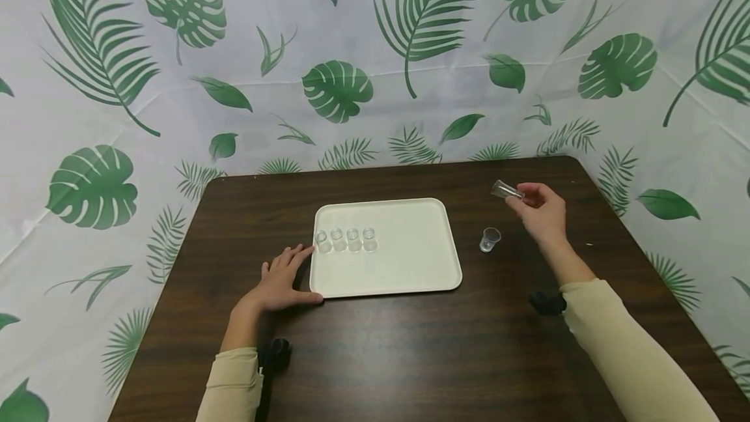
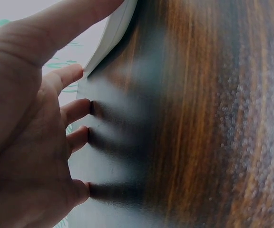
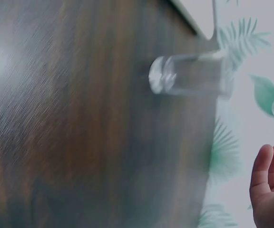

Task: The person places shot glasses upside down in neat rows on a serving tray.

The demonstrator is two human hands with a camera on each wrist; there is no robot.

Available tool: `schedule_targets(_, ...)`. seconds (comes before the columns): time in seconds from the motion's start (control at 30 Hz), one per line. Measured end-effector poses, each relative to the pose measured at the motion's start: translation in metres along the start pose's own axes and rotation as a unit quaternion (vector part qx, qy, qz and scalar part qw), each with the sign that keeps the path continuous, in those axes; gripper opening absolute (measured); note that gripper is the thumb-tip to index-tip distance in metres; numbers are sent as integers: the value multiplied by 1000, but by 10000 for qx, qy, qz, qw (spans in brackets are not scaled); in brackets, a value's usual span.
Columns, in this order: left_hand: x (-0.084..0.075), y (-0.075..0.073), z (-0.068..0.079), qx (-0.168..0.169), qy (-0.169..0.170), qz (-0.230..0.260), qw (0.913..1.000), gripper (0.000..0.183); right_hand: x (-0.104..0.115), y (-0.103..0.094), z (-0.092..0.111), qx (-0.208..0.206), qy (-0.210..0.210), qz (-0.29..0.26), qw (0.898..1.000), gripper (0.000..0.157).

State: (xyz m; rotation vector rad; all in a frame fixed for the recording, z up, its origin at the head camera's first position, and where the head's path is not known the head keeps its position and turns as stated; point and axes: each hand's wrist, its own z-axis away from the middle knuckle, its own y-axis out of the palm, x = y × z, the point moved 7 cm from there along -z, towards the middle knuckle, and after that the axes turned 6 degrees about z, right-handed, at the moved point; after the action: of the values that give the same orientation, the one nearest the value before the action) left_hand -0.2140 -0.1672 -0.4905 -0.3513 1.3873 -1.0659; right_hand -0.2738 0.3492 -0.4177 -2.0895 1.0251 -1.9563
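My left hand (image 1: 284, 284) rests on the table with its fingers spread. Its thumb and index fingertip are right at the left rim of a white tray (image 1: 410, 272); the other fingertips (image 2: 82, 137) press the tabletop. Several small clear shot glasses (image 1: 353, 239) stand in a row on the tray's left half, narrower ends up. Over the table at the right, my right hand (image 1: 545, 210) pinches another shot glass (image 1: 505, 190) near its base, tilted with its mouth to the left. One more shot glass (image 1: 489, 238) stands upright on the table, between the tray and that hand.
The dark wood-grain table (image 1: 381, 357) reaches back to a white cloth (image 1: 363, 135) printed with green leaves, which hangs behind and along both sides. A dark wrist device (image 1: 275, 351) sits at the left wrist, another (image 1: 547, 303) at the right.
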Motion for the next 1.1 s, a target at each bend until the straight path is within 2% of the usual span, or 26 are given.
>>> schedule_targets(0.23,2,3,-1,21,-11,-28,10000,107,32,26,7,447,-587,193,9971,36)
schedule_targets(0.5,1,2,0,-15,6,2,10000,106,60,73,27,1148,-1251,371,9848,32)
schedule_targets(0.8,0,1,2,-15,18,6,10000,107,65,133,58,1758,-1737,587,9672,38)
schedule_targets(1.1,1,4,1,-17,-37,6,10000,108,68,168,78,1944,-2122,807,9543,38)
